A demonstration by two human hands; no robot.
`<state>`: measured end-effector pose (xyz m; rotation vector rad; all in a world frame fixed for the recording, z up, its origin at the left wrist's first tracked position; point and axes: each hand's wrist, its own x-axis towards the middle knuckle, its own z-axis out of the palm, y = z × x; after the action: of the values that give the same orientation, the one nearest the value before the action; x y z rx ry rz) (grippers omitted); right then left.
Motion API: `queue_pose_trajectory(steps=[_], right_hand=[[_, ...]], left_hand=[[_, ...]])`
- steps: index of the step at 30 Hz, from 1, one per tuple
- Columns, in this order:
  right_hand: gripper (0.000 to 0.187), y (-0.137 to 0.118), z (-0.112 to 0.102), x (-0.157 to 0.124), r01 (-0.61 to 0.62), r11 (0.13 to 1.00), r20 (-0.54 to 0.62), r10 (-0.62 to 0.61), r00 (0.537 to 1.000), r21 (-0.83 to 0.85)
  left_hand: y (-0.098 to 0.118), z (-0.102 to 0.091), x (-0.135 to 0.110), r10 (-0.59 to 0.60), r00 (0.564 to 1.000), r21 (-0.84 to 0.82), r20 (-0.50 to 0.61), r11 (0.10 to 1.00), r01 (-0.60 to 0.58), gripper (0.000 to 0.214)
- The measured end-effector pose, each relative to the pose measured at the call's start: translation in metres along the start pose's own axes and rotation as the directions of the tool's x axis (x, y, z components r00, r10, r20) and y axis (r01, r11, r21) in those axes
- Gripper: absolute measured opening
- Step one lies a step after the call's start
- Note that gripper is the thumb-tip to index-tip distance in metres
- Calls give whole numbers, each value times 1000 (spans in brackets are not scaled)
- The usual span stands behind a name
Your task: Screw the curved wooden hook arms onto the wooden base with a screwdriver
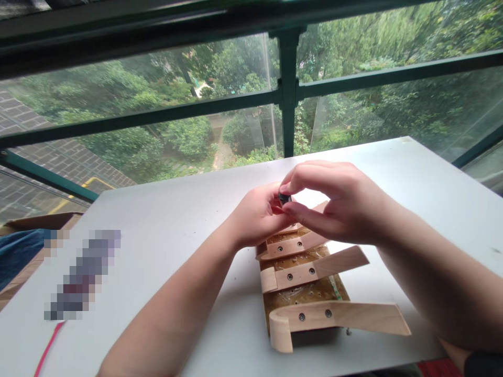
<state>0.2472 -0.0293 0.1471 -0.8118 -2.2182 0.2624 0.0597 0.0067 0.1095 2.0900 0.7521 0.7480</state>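
My right hand (334,201) pinches a small dark round piece (284,198) between thumb and fingertips, above the far end of a board. My left hand (261,212) is curled close against that piece from the other side. What its fingers hold is hidden. Below both hands lies a brown board (298,296) with small holes, carrying several bent pale wooden strips. The nearest wooden strip (365,317) has a curled left end and two dark screw heads in it. Strips at the far end are partly covered by my hands.
The board rests on a white table (188,235) that runs up to a green-framed window (288,94). At left lies a pixelated elongated object (84,275), with a red cord (49,345) below it. A cardboard box (58,222) with blue cloth stands beyond the left edge.
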Motion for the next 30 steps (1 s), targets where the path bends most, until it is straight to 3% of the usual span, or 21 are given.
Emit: queue_pose_trajectory(steps=[10,22,26,30], right_hand=[[6,2,1,-1,12,1000,-36,-13,999,-20],[11,2,-5,0,-31,999,-46,30,998,-19],[7,2,-4,0,-30,999,-63,29,998,-23],[7,5,-4,1,-12,1000,-66,11,998,-23]], left_hand=[[1,2,1,4,1000,-13,30,1000,-4,17],[1,7,0,-64,998,-157,13,985,65,26],[2,5,0,-52,998,-101,39,993,56,26],[3,3,0,-2,995,64,99,998,-5,25]])
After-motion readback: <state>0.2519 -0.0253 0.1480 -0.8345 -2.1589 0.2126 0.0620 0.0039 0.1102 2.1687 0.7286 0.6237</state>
